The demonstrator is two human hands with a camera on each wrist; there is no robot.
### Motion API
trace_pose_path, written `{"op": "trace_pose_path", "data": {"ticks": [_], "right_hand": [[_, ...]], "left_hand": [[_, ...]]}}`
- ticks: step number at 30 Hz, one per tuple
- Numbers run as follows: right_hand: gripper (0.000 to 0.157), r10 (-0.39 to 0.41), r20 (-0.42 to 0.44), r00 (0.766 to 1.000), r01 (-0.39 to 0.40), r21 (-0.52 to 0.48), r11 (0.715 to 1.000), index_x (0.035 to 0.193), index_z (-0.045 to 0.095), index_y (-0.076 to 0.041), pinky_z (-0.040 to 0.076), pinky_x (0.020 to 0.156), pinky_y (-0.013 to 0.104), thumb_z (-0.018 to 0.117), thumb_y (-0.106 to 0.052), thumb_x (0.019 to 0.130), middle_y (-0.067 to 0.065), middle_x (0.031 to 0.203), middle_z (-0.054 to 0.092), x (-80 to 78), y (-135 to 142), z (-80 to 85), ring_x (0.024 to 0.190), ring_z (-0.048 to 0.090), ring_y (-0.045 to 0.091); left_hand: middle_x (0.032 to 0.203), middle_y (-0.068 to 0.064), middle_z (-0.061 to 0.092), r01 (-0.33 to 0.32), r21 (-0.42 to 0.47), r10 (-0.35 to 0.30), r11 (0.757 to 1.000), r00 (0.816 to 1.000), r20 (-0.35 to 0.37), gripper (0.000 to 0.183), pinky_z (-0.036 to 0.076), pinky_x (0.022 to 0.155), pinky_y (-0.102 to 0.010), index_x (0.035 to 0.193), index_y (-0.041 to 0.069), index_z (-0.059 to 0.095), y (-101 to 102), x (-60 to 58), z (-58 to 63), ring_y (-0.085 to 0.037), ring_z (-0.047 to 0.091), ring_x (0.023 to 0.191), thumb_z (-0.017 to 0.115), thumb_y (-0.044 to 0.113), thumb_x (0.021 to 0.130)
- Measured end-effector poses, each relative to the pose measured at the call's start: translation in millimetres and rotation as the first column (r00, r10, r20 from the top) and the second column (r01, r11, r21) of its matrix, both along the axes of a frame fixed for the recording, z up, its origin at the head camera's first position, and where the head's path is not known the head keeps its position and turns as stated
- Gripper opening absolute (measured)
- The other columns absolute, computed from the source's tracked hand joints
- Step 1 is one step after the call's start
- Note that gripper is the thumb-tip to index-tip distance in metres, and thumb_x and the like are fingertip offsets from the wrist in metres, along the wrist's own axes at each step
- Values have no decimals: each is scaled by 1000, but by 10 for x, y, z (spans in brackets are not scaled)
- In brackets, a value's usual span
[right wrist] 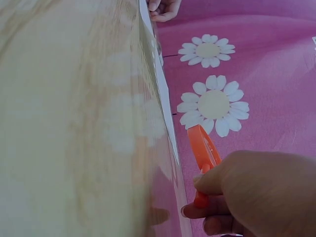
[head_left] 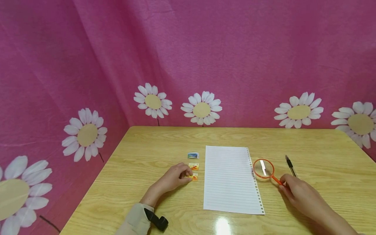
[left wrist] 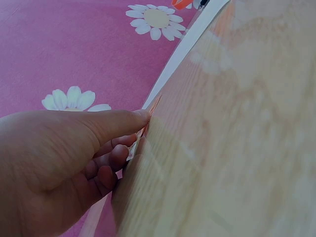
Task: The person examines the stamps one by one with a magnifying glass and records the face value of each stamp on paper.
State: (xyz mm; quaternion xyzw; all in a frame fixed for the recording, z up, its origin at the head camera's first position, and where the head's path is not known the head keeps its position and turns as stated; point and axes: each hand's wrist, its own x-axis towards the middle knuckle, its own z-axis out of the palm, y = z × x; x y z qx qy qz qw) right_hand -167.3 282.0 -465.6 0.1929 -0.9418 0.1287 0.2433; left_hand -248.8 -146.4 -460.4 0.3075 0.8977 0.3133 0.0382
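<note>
My left hand [head_left: 174, 179] rests on the table with thumb and fingertips pinching the edge of a small yellow stamp [head_left: 195, 177], the nearest of three in a column. Just beyond it lies another yellow stamp [head_left: 194, 165], and farther back a blue one [head_left: 193, 155]. In the left wrist view the stamp is seen edge-on, mostly hidden by the thumb. On the right, my right hand [head_left: 304, 195] grips the orange handle of a magnifying glass [head_left: 263, 168]. Its round lens hovers or lies by the paper's punched edge; the head view cannot settle which.
A lined sheet of paper [head_left: 229, 179] lies between the two hands, holes along its right side. Beyond the right hand is a black pen [head_left: 290, 164]. The wooden table [head_left: 164, 140] meets a pink flowered curtain [head_left: 241, 65] at the back and left.
</note>
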Motion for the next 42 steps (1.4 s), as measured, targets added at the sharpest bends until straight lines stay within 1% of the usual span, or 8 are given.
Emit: {"op": "trace_pose_path", "data": {"ticks": [5, 11, 18, 29, 36, 39, 42], "right_hand": [[30, 14, -5, 1000, -14, -2, 1000, 89, 57, -12, 32, 52, 21, 81, -1, 73, -11, 69, 48, 1, 14, -7, 61, 34, -4], [29, 16, -5, 1000, -16, -4, 1000, 88, 57, -11, 32, 52, 21, 80, 0, 73, -11, 69, 46, -4, 13, 2, 61, 34, -4], [27, -28, 62, 998, 28, -6, 1000, 89, 57, -9, 30, 51, 21, 78, -1, 76, -10, 66, 43, 3, -1, 31, 59, 31, -3], [25, -57, 96, 994, 62, -47, 997, 89, 56, -8, 30, 50, 22, 77, 0, 77, -8, 64, 43, 13, -9, 29, 57, 32, -2], [25, -58, 86, 995, 63, -58, 996, 88, 56, -7, 30, 49, 21, 77, 0, 77, -8, 62, 44, -18, -30, 46, 55, 32, -3], [22, -70, 107, 992, 77, -66, 995, 88, 56, -6, 30, 48, 21, 75, -1, 80, -7, 61, 44, -28, -47, 67, 54, 33, -1], [18, -90, 149, 985, 101, -71, 992, 88, 56, -5, 30, 48, 22, 73, -4, 83, -6, 61, 45, -42, -56, 78, 53, 34, 1]], "left_hand": [[86, 2, 53, -4, 4, 4, 1000, 1000, 14, 10, 38, 67, -18, 99, 13, 63, -3, 1, -3, -4, 43, 74, 68, 18, 92], [87, 2, 54, 2, 11, -2, 1000, 1000, 11, 10, 39, 67, -18, 99, 13, 63, -3, 0, -5, -4, 44, 74, 69, 18, 92], [88, 1, 55, 12, 9, -12, 1000, 1000, 19, 11, 40, 67, -18, 99, 12, 63, 2, 1, 6, -5, 44, 74, 68, 18, 92], [89, 1, 55, 12, 13, -12, 1000, 1000, 23, 10, 40, 67, -18, 99, 12, 63, 3, 4, -1, -4, 44, 73, 68, 18, 92], [87, 2, 54, 10, 10, -10, 1000, 1000, 17, 11, 39, 67, -18, 99, 12, 63, -3, -5, -7, -3, 43, 73, 68, 18, 92], [86, 2, 53, 5, 4, -5, 1000, 1000, 14, 10, 39, 66, -18, 99, 13, 63, -4, -5, -5, -3, 43, 72, 69, 18, 92], [86, 3, 52, 3, 1, -3, 1000, 1000, 18, 10, 39, 66, -18, 98, 14, 63, -4, -1, -3, -3, 42, 72, 69, 18, 92]]}}
